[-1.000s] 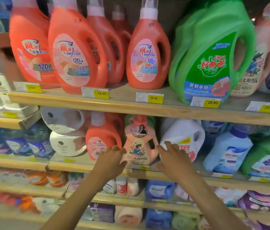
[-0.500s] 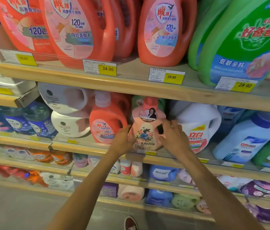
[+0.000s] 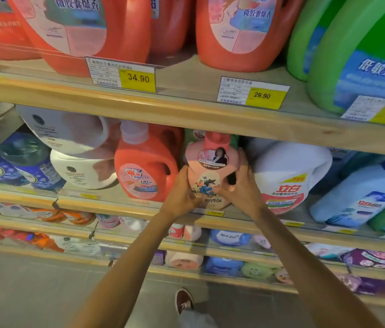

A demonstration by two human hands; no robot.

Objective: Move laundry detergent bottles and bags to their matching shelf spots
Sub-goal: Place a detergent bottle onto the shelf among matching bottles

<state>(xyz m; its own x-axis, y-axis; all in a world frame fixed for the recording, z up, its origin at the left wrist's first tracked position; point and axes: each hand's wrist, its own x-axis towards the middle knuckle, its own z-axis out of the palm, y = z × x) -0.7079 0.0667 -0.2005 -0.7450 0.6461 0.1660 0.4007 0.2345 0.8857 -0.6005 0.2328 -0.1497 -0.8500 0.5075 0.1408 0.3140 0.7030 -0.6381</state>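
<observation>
Both hands grip the pink detergent bottle point(image 3: 207, 172) between them: left hand point(image 3: 183, 192) on its left flank, right hand point(image 3: 242, 188) on its right. An orange bottle point(image 3: 145, 169) stands just left of the left hand, on the same shelf point(image 3: 115, 204).

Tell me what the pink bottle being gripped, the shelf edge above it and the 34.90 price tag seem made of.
The pink bottle is likely moulded plastic: smooth, soft sheen, stuck-on labels. The shelf edge looks like light wood or wood-look laminate, matte, with grain streaks. The 34.90 price tag seems printed paper behind a clear glossy strip.
</observation>
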